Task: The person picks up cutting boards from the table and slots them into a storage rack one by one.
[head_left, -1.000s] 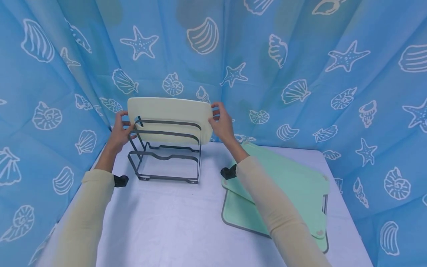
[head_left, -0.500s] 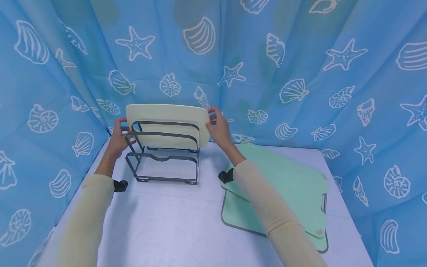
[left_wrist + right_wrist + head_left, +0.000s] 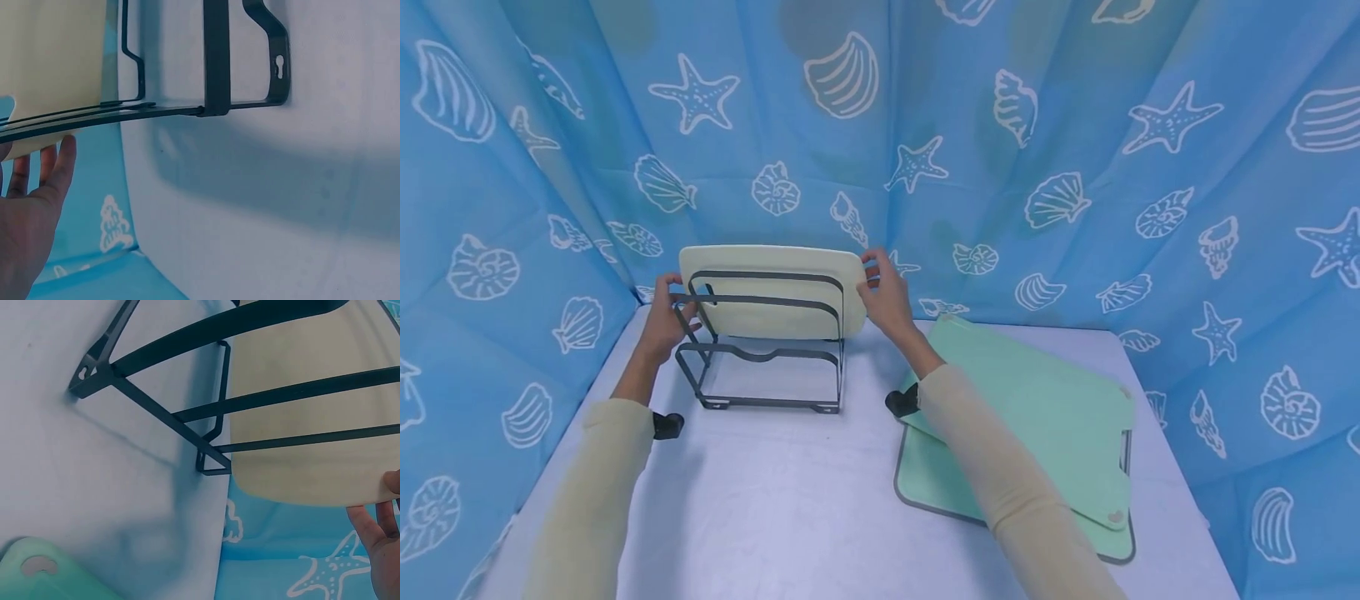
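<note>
A cream cutting board (image 3: 775, 288) stands on edge, leaning slightly, behind the bars of a dark metal rack (image 3: 767, 404). My left hand (image 3: 664, 321) holds its left end, beside the slot in the board. My right hand (image 3: 887, 300) pinches the opposite end; in the right wrist view the thumb lies on the near face and the fingers (image 3: 365, 526) are behind. In the left wrist view the fingers (image 3: 61, 169) reach up behind the board's edge, and the thumb is mostly hidden. The board's lower edge shows above the rack's rear base bar.
Two green cutting boards (image 3: 1022, 400) with grey trim lie overlapped on the white table (image 3: 775, 508), partly under my right sleeve. A blue curtain (image 3: 970, 125) with shells and starfish hangs close behind the rack and along both sides.
Both hands have lowered the cream cutting board further down behind the rack's bars. The rack and the green boards stay in place while the head view shifts slightly.
</note>
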Available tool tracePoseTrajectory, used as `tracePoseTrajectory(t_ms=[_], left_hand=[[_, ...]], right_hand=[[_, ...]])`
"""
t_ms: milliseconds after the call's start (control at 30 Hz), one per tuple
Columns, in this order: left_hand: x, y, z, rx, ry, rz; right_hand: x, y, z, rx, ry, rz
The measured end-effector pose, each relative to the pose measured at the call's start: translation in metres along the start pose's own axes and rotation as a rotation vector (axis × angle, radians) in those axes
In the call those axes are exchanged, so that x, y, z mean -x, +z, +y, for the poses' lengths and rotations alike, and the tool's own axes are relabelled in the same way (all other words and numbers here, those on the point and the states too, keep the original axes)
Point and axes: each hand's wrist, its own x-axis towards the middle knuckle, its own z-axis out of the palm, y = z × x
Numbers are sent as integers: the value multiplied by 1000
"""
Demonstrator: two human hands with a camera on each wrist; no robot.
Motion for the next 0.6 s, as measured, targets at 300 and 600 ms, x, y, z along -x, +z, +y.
tracePoseTrajectory(t_ms=[300,600], left_hand=[[1,3,-2,-35,-7,20],[2,3,0,-66,-43,40]], right_hand=[[1,1,2,14,6,-4],[0,3,6,-11,29,5]])
